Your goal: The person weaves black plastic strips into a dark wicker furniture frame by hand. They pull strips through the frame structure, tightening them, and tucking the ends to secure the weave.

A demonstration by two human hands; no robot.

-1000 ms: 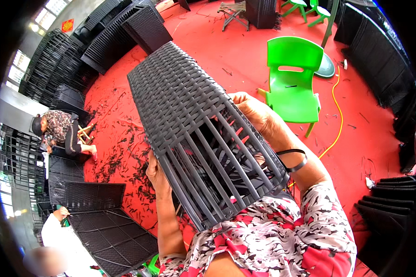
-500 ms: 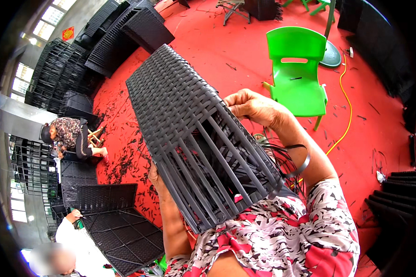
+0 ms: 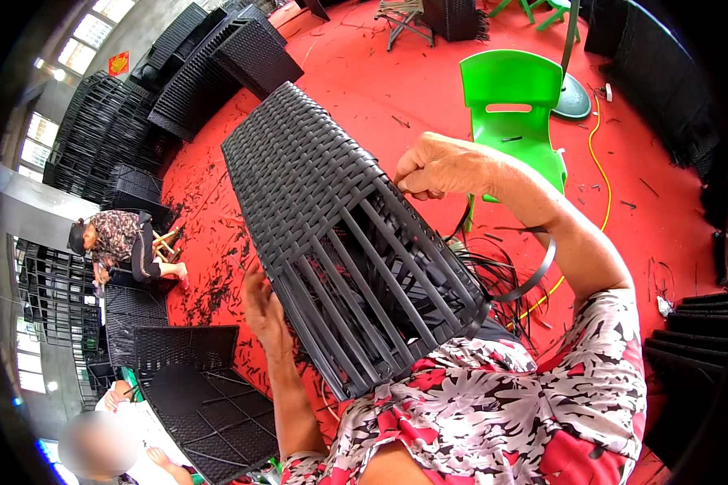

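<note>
The step in hand looks to be weaving: a black woven frame [image 3: 299, 174] lies aslant between the fingers of the two hands, close-woven beyond and level with the fingertips, while on the near side, toward the person's body, the bare uprights [image 3: 380, 279] run without any weave across them. The right hand [image 3: 445, 166] has its fingers curled in and their tips drawn together at the frame's right edge, about where the weave stops; whether a strip is pinched there I cannot tell. The left hand [image 3: 265, 311] is at the opposite edge, its fingers loosely apart and not clamped on anything that shows (a touch on the far face is hidden).

Nearer the body than the right fingertips, a loose strip [image 3: 538, 279] bows out below the right forearm, and a tangle of dark strips [image 3: 501, 271] hangs beside the frame's edge under that hand. A green chair [image 3: 510, 81] stands beyond the right fingers, and a yellow cord [image 3: 597, 149] curves over the red floor [image 3: 364, 89] farther to their right.

By my judgement, the next move calls for the right fingers to guide a strip into the gap just below the last woven row, with the left fingers steadying the opposite edge, and for even tension so the row lies flat against the ones above.
</note>
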